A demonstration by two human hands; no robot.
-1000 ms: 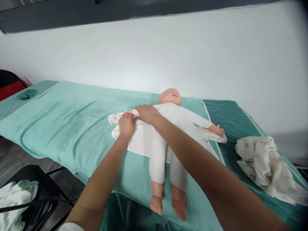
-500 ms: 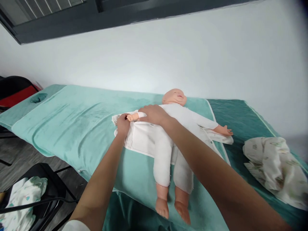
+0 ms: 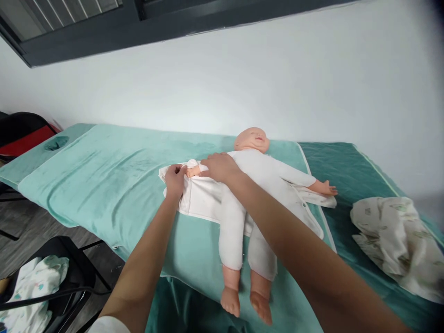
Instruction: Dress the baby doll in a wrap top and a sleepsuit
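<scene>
At the outstretched arm of the doll (image 3: 260, 169) on the left side of the view, the sleeve of the white garment (image 3: 204, 196) is pinched between the thumb and fingers of the left hand (image 3: 175, 179), just beside the doll's small hand (image 3: 193, 171). The doll's forearm is clasped by the right hand (image 3: 220, 167), with the fingers laid over the top; the underside of this grip is hidden. The white garment is spread beneath the doll, and its other sleeve (image 3: 321, 199) is extended near the opposite arm. The doll is positioned on its back, with the head set toward the wall (image 3: 243, 83) and the bare feet toward the person. It is supported by a light green sheet (image 3: 86, 171). To the right, a crumpled patterned cloth (image 3: 391, 236) is placed on a dark green cover (image 3: 326, 159). At lower left, printed fabric (image 3: 38, 282) is carried by a black chair (image 3: 74, 263). Above, the wall is bordered by a dark window frame (image 3: 104, 40).
</scene>
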